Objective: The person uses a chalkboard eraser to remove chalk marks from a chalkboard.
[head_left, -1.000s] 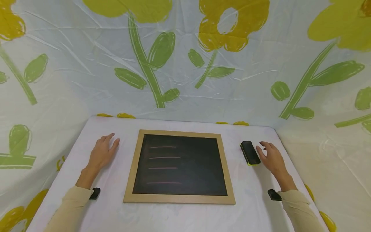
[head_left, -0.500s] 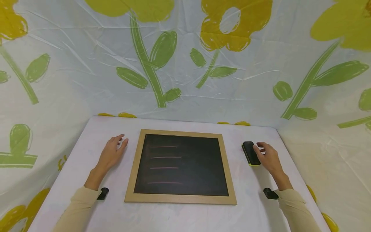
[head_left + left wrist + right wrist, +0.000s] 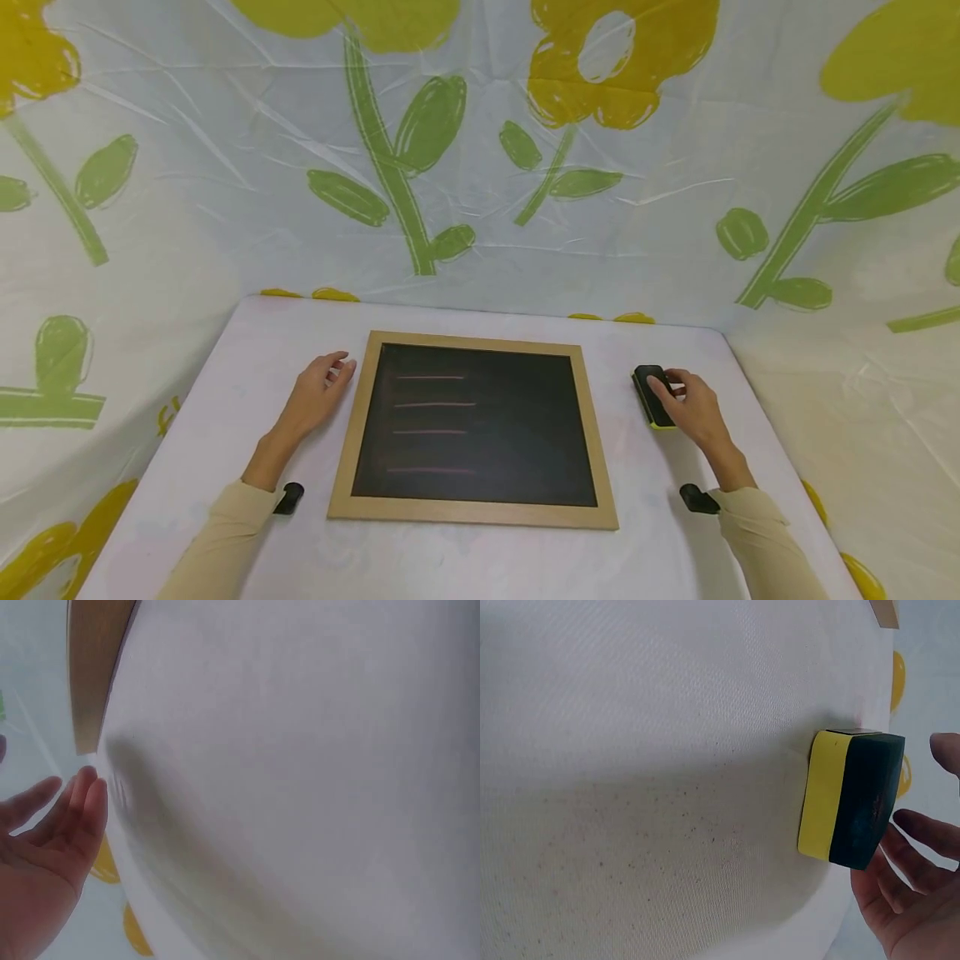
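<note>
A wood-framed chalkboard [image 3: 525, 425] lies on the white table, with several pink chalk lines on its left half. To its right rests a board eraser [image 3: 651, 406], black on top with a yellow layer beneath. My right hand [image 3: 694, 408] is over the eraser's right side. In the right wrist view, the thumb stays apart from the eraser [image 3: 866, 799], while the lower fingers are close beside its end; whether they touch is unclear. Just left of the board frame, my left hand [image 3: 311, 404] holds nothing, its fingers loosely bent.
The white tabletop [image 3: 480, 558] surrounds the board. Behind and beside it hangs a flower-print cloth [image 3: 262, 167]. Black wrist devices sit at the left cuff [image 3: 289, 498] and the right cuff [image 3: 699, 498].
My left hand has moved right, closer to the board frame. My right hand has shifted left, bringing the thumb over the eraser. The eraser stays on the table; the view has turned slightly.
</note>
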`<state>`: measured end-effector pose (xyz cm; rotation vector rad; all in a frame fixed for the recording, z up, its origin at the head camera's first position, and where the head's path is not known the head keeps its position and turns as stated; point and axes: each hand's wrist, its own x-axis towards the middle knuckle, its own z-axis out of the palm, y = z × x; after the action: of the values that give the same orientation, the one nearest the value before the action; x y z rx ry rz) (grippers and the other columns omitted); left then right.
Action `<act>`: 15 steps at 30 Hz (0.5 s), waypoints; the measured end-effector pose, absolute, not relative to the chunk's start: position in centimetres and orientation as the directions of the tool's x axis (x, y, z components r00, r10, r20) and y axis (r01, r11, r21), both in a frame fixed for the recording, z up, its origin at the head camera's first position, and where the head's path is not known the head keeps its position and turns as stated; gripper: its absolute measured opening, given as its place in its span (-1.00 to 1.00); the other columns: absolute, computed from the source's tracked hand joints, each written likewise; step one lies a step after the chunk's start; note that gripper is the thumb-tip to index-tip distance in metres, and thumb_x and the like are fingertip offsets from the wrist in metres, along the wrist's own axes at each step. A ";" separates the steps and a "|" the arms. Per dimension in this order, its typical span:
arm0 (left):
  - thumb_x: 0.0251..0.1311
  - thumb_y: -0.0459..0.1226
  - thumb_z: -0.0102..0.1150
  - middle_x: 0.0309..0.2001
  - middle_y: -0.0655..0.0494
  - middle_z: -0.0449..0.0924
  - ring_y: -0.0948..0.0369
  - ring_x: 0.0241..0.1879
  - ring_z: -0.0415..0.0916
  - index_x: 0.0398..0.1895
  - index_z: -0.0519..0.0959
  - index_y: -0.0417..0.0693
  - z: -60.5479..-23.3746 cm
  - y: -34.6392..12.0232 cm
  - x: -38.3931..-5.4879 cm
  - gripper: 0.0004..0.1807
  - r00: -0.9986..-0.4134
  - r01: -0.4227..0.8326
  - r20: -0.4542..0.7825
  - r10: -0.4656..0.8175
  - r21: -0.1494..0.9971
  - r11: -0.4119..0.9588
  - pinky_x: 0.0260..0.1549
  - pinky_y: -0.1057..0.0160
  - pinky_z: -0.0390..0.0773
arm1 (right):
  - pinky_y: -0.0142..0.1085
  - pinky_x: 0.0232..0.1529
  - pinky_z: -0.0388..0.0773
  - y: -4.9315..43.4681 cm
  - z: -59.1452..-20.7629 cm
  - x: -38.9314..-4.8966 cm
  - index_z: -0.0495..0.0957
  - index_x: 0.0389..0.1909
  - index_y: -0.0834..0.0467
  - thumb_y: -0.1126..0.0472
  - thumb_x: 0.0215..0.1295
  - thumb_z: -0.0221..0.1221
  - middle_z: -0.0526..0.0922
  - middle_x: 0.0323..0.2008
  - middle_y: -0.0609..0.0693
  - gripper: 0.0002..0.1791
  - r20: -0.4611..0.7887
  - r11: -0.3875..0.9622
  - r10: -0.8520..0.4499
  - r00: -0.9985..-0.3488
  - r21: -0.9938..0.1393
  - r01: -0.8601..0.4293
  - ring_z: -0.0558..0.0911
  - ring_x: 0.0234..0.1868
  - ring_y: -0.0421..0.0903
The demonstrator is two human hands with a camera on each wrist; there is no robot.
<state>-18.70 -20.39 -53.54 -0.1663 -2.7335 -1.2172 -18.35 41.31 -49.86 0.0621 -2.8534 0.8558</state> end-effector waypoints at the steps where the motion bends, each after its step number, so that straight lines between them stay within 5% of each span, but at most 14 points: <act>1: 0.55 -0.05 0.02 -0.02 -0.25 0.58 -0.06 -0.10 0.55 0.30 0.47 -0.38 -53.6 -20.2 -18.6 -0.44 -0.984 0.156 0.171 0.043 0.733 0.662 -0.06 -0.08 0.54 | 0.24 -0.04 0.52 41.3 -49.8 -18.3 0.40 0.24 0.54 0.00 0.53 0.14 0.51 0.09 0.55 -0.36 0.158 0.835 0.010 -0.987 -0.544 -0.079 0.58 -0.02 0.42; 15: 0.46 -0.20 0.18 -0.11 -0.20 0.62 -0.03 -0.17 0.60 0.23 0.50 -0.43 -53.8 -18.8 -18.3 -0.52 -0.985 0.160 0.162 0.056 0.749 0.643 -0.13 -0.04 0.59 | 0.23 0.01 0.53 41.2 -50.2 -18.3 0.30 0.29 0.58 -0.06 0.45 0.21 0.50 0.07 0.57 -0.21 0.026 0.855 0.043 -0.999 -0.518 0.023 0.57 0.01 0.43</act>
<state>-18.34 -18.77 -53.84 -0.1810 -2.7333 -1.2650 -18.33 41.24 -50.19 -0.0533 -2.9910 0.8336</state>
